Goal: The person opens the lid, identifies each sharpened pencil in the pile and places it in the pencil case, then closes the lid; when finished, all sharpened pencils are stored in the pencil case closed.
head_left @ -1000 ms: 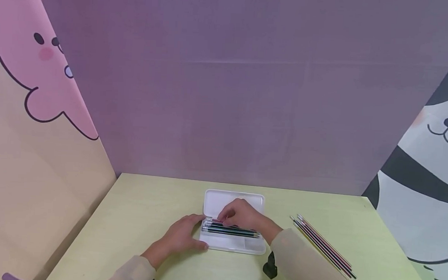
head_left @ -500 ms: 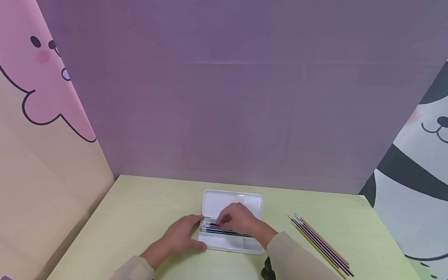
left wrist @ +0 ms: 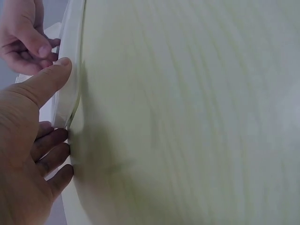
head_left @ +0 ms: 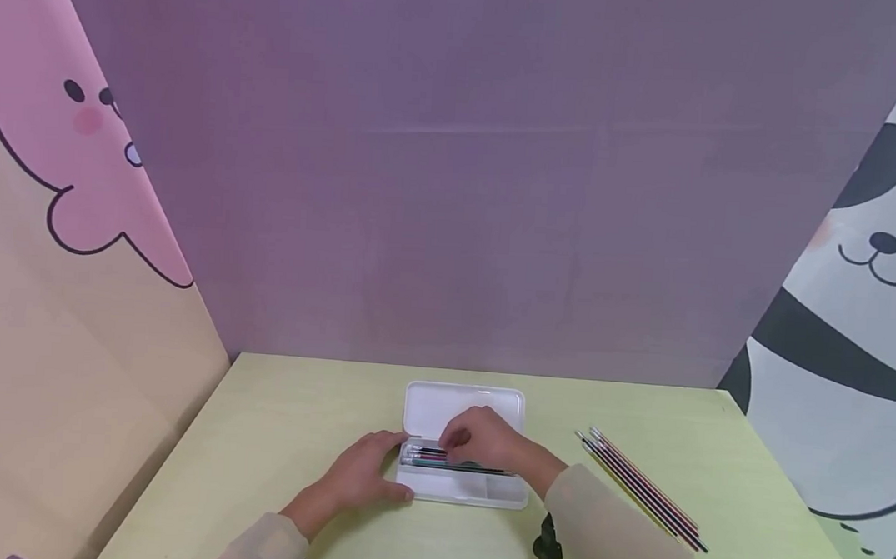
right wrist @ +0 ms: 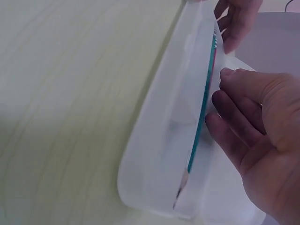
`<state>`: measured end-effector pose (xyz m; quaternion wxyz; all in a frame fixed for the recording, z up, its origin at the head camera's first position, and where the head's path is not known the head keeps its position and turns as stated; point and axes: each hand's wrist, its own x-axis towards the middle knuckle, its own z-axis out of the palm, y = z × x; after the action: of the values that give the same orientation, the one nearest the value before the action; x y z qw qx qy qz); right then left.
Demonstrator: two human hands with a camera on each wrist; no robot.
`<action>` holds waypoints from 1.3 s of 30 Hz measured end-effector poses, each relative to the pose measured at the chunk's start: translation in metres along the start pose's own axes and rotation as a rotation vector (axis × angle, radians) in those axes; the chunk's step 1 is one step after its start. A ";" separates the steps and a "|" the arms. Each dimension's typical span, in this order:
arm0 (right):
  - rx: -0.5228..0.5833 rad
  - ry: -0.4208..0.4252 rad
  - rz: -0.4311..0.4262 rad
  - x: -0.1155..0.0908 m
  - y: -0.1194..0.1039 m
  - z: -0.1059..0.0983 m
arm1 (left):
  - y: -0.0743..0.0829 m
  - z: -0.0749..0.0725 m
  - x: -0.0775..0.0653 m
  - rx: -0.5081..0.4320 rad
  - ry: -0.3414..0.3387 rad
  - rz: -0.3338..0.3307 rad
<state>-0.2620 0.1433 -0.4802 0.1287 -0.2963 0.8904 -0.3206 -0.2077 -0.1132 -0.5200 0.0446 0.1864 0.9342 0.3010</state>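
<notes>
A white pencil case (head_left: 446, 485) lies with its lid (head_left: 427, 408) folded back, away from me. Several pencils (head_left: 428, 460) rest side by side in its far compartment; a teal pencil (right wrist: 202, 117) shows among them in the right wrist view. My left hand (head_left: 360, 472) grips the case's left end, with the thumb on the near corner and the fingers at the far one. Over the pencils is my right hand (head_left: 483, 439), its fingers loosely bent and reaching into the compartment. No pencil is visible between those fingertips, and part of the row is hidden under the hand.
To the right on the pale table (head_left: 300, 398) lies a loose bundle of several pencils (head_left: 641, 491), set slantwise. A purple backdrop (head_left: 450, 229) rises behind the table. Cartoon-printed panels (head_left: 850, 355) stand at the sides.
My right hand has shifted slightly toward the near side and its fingers have loosened over the pencils. The pencils have been nudged within the compartment. My left hand stays on the case.
</notes>
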 end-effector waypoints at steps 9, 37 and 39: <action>0.027 0.056 -0.041 -0.035 0.007 -0.040 | -0.005 -0.003 0.004 -0.028 -0.043 0.022; 0.476 0.181 0.148 -0.104 0.064 -0.025 | -0.015 -0.014 0.022 -0.467 -0.112 -0.011; 0.483 0.185 0.154 -0.104 0.063 -0.024 | -0.015 -0.012 0.022 -0.467 -0.105 -0.015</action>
<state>-0.2176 0.2576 -0.4986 0.1379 -0.1579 0.8161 -0.5386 -0.2351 -0.1230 -0.5178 0.1373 0.1796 0.8369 0.4985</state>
